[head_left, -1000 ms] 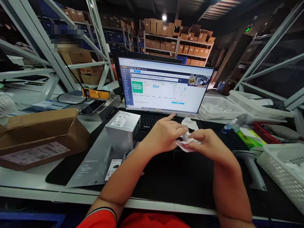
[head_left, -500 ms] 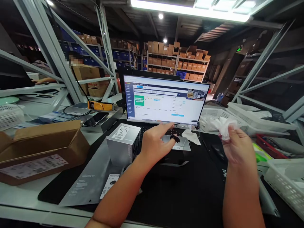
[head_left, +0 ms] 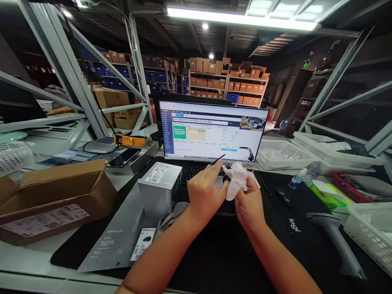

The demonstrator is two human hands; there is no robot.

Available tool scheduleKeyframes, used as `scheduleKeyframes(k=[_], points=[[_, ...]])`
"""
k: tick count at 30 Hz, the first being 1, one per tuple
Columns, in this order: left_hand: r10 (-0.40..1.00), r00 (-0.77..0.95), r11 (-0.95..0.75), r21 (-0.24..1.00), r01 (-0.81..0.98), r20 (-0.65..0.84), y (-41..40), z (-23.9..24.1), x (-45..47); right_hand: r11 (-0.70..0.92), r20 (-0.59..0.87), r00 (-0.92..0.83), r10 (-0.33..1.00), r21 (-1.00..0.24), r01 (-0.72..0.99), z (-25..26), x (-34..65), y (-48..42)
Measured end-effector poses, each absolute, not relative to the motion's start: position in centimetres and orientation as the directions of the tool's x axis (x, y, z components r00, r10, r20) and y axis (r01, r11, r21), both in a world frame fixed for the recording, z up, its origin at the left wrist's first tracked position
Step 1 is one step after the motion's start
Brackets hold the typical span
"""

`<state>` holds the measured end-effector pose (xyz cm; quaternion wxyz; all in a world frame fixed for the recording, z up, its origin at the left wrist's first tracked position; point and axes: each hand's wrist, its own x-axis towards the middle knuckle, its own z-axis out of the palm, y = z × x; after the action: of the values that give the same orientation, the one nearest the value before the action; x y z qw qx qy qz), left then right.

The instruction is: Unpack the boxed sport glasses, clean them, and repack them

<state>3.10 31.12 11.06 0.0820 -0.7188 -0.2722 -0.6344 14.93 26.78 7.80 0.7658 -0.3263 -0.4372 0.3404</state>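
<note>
My left hand (head_left: 206,189) pinches a small black ring-shaped object (head_left: 226,178) above the keyboard (head_left: 196,170). My right hand (head_left: 249,201) is closed on a crumpled white wipe (head_left: 236,177) and presses it against that black object. Both hands meet in front of the lit monitor (head_left: 211,130). A silver product box (head_left: 159,189) stands just left of my left hand. A grey foil pouch (head_left: 122,230) with a label lies flat on the black desk mat (head_left: 232,253).
An open cardboard box (head_left: 52,196) sits at the left. White mesh baskets (head_left: 283,154) and a second basket (head_left: 372,232) stand at the right, with a grey barcode scanner (head_left: 337,239), a small bottle (head_left: 301,176) and a green packet (head_left: 332,192). Metal rack struts frame both sides.
My right hand brought the white wipe back from the right to my left hand. The left hand lifted the small black object off the keyboard area. The monitor screen changed.
</note>
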Motion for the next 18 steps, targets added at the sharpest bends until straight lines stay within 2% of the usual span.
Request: scheduleKeyframes(k=[4,11,14,18], points=[[0.238,0.104,-0.858,0.159,0.488,0.966,30.9,10.7,3.5,0.556,0.419,0.435,0.797,-0.79,-0.258,8.4,15.1,26.6],[0.194,0.201,-0.882,0.081,0.464,0.96,31.1,10.8,3.5,0.346,0.193,0.323,0.926,-0.776,-0.528,11.5,17.8,25.9],[0.208,0.204,-0.899,0.105,0.426,0.957,30.8,10.8,3.9,0.298,0.159,0.279,0.947,-0.759,-0.579,12.3,19.6,25.9],[0.257,0.179,-0.887,0.158,0.434,0.95,30.6,10.4,4.2,0.333,0.164,0.318,0.934,-0.724,-0.604,12.1,18.9,25.8]])
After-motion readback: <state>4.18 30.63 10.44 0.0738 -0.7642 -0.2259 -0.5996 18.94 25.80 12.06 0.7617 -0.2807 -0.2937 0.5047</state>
